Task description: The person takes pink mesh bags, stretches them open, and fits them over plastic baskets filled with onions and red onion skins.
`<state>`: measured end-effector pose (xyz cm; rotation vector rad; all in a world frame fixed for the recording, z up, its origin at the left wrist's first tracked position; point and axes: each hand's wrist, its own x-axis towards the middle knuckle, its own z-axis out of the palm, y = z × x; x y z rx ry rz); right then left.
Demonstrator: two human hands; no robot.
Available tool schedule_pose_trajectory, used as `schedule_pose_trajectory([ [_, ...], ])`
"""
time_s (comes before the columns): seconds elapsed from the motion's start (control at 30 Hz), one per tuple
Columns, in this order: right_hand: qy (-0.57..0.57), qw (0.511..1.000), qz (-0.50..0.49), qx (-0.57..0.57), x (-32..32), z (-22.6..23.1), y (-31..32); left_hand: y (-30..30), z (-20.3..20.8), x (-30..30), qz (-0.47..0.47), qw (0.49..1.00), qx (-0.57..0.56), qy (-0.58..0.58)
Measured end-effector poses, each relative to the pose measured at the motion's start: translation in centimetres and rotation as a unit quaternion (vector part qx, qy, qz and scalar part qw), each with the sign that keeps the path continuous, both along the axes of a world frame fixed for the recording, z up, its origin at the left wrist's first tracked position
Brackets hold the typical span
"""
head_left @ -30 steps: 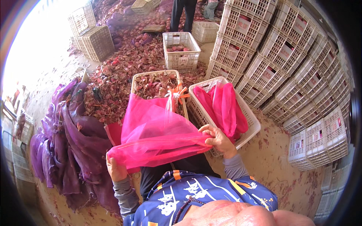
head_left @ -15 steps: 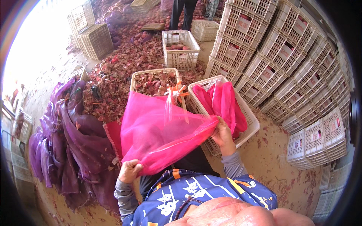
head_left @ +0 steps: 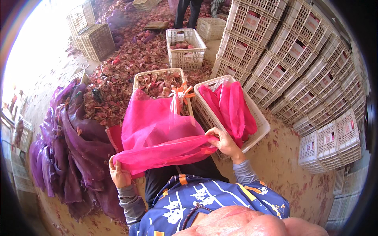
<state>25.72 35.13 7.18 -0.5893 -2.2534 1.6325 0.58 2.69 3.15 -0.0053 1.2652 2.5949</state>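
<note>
A bright pink mesh bag [head_left: 157, 131] lies stretched across my lap, its near edge folded over into a band. My left hand [head_left: 119, 174] pinches the left end of that band, and my right hand [head_left: 227, 145] grips the right end between thumb and fingers. The bag's far part rests against a cream crate [head_left: 138, 75] holding dry onion skins. A bundle of white and orange ties [head_left: 182, 94] hangs at this crate's near right corner. Beside my right hand, another crate [head_left: 258, 133] holds more folded pink mesh bags [head_left: 232, 108].
Purple mesh sacks [head_left: 84, 149] are heaped at my left. Onion skins [head_left: 118, 78] cover the floor ahead, and a crate with onions [head_left: 186, 59] stands beyond. Tall crate stacks [head_left: 271, 72] rise on the right. A person's dark-trousered legs [head_left: 188, 13] are at the back.
The bag's near edge has come toward me and spread wider, now folded into a level band. My left hand has moved left, my right hand slightly left and nearer.
</note>
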Motion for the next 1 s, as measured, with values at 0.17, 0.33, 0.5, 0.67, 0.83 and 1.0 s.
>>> schedule_pose_trajectory([
  [0.17,0.188,0.951,-0.163,-0.182,-0.6,-0.7,0.6,-1.6,0.8,0.4,-0.235,0.949,-0.195,0.082],
  [0.33,0.244,0.774,-0.026,-0.584,0.8,-0.9,2.8,-4.1,-3.4,0.9,-0.376,0.918,-0.028,0.125],
  [0.5,0.076,0.885,0.083,-0.452,0.3,1.8,-0.4,-3.6,-0.7,0.5,-0.220,0.958,0.186,0.005],
  [0.67,0.031,0.956,0.086,-0.278,0.6,3.0,-1.6,-1.8,-1.6,-0.6,-0.102,0.950,-0.212,0.205],
  [0.83,-0.045,0.994,0.025,-0.094,-0.2,3.0,-1.2,-1.0,-0.9,0.3,-0.006,0.999,-0.011,0.041],
  [1.0,0.033,0.968,-0.113,0.222,-0.6,-1.7,0.9,-2.2,0.7,0.8,-0.245,0.961,-0.119,0.045],
])
